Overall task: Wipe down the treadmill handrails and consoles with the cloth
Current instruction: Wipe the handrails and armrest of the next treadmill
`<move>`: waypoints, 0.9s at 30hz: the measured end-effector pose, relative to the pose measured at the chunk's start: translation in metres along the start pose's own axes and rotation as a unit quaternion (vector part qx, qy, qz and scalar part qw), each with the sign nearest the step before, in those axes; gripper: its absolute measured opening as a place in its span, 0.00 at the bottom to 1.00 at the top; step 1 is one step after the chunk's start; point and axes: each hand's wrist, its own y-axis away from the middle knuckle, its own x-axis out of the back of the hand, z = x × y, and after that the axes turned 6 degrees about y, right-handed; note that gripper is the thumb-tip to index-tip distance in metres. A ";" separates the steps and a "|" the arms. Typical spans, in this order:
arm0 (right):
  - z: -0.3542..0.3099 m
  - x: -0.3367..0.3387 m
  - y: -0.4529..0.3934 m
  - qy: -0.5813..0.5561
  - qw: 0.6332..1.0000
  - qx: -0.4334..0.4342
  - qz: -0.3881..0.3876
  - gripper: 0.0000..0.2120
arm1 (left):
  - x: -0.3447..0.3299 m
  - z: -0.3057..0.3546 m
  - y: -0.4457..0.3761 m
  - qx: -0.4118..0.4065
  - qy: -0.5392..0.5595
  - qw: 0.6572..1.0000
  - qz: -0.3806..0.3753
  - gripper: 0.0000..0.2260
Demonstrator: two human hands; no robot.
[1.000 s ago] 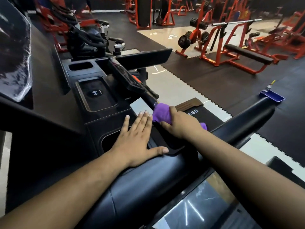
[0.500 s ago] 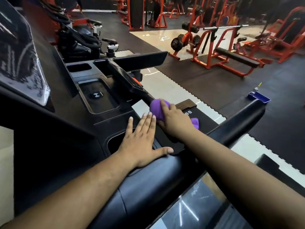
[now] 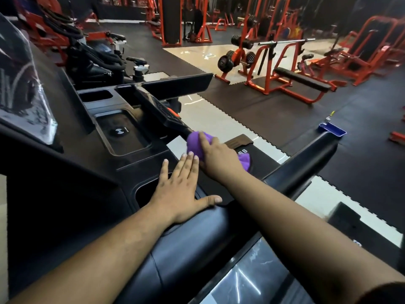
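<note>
A purple cloth [image 3: 194, 144] is bunched against the lower end of the black inner handle bar of the treadmill console [image 3: 122, 139]. My right hand [image 3: 215, 155] grips the cloth from above, and a purple tail shows behind the wrist. Flat on the console's front edge beside a round cup recess lies my left hand [image 3: 179, 189], fingers straight and thumb spread. The padded black handrail [image 3: 306, 165] runs from the lower middle toward the right, under my right forearm.
A wireless charging tray [image 3: 119, 131] and a second black console panel [image 3: 175, 85] lie beyond the hands. A glossy screen [image 3: 22, 102] rises at the left. A red weight bench [image 3: 293, 82], racks and a blue dustpan [image 3: 332, 129] stand on the gym floor.
My right hand has slid the cloth a little to the left along the bar, closer to my left fingertips. The left hand has stayed flat in place.
</note>
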 end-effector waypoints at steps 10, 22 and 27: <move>0.045 0.029 0.030 -0.062 0.998 -0.015 -0.008 0.36 | 0.003 -0.003 0.005 -0.004 0.010 1.000 -0.009 0.59; 0.161 -0.004 0.073 -0.023 0.998 -0.006 -0.061 0.30 | -0.002 0.063 -0.014 -0.092 -0.045 0.992 -0.071 0.60; 0.155 0.009 0.017 0.086 0.943 0.037 -0.320 0.35 | -0.011 0.087 -0.038 -0.088 -0.073 0.989 -0.094 0.58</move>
